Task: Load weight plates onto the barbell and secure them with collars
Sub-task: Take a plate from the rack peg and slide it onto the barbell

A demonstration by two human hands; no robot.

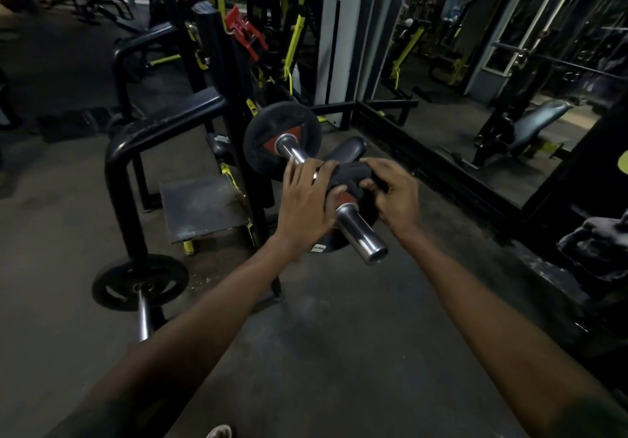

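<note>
The barbell's chrome sleeve (362,233) points toward me at centre. A black weight plate with a red triangle (268,131) sits far up the sleeve, near the rack. A second black plate with red markings (343,174) is threaded on the sleeve closer to me, a short gap of bare chrome between the two. My left hand (307,204) grips this nearer plate on its left edge and my right hand (396,196) grips its right edge. Most of that plate is hidden by my fingers. I see no collar on the sleeve.
A black tubular rack frame (119,165) stands left of the sleeve. Another bar with a black plate (139,283) lies low at the left. Red clamp-like parts (246,34) hang on an upright behind. A mirror wall (509,125) runs along the right.
</note>
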